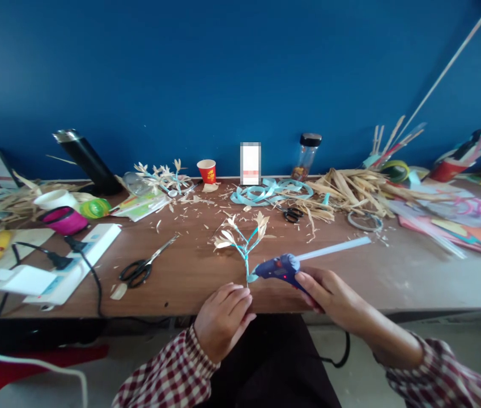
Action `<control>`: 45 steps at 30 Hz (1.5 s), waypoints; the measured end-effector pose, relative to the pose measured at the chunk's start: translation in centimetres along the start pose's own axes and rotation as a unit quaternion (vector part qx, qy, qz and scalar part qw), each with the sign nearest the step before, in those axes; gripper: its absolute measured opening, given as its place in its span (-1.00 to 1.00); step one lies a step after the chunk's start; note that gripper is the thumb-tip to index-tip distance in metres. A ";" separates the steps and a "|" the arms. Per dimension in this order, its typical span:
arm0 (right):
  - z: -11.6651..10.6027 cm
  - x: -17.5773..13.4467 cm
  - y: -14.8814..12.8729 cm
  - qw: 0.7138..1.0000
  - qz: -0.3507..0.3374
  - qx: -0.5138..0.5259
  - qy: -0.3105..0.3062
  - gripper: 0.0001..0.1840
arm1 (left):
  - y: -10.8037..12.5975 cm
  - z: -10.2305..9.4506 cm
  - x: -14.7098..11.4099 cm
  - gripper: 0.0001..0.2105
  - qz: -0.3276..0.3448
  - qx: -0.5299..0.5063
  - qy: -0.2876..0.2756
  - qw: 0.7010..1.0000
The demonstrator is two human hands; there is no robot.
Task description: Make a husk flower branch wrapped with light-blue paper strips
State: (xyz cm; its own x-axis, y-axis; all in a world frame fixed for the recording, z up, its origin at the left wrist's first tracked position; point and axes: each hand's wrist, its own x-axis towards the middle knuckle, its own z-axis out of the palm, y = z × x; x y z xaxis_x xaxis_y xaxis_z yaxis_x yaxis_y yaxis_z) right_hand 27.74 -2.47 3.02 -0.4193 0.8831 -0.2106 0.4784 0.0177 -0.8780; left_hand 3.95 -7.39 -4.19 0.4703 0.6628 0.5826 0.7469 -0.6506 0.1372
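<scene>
My left hand (224,317) is closed around the lower stem of a handmade flower sprig (246,249), just over the table's front edge. The sprig stands upright, with pale husk petals on several branches wrapped in light blue. In my right hand (329,294) is a blue hot glue gun (278,267), a clear glue stick (336,248) jutting from its back. A small red light glows on its side. Its nozzle points left and meets the lower stem beside a bit of light blue ribbon (252,277); whether they touch I cannot tell.
Black-handled scissors (138,272) and a white power strip (91,258) with plugs lie to the left. Behind are finished sprigs (166,177), a red paper cup (207,171), blue ribbon coils (265,194), small scissors (292,214) and dry husks (350,190). Husk scraps litter the wooden table (206,272).
</scene>
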 end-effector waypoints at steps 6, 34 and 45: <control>-0.2 -0.1 0.2 0.999 -0.006 -0.037 0.010 -0.57 | -0.1 0.0 0.0 -0.78 -0.002 -0.001 -0.007 1.000; 0.4 -0.6 0.3 1.000 -0.009 0.000 0.001 -0.57 | -0.2 0.0 -0.1 -0.78 0.006 0.016 0.003 1.000; -5.5 -3.0 4.6 0.899 -0.093 -0.313 0.291 -0.70 | -0.6 0.5 -0.5 -0.79 0.035 0.035 0.013 0.999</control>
State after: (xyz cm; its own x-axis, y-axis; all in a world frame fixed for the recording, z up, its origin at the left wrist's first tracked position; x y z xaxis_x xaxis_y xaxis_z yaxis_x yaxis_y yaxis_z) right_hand 35.46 -2.45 1.97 -0.1502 0.9302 0.3350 0.8588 0.2906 -0.4220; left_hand 3.46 -7.11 -4.92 0.5113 0.6056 0.6097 0.7438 -0.6673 0.0391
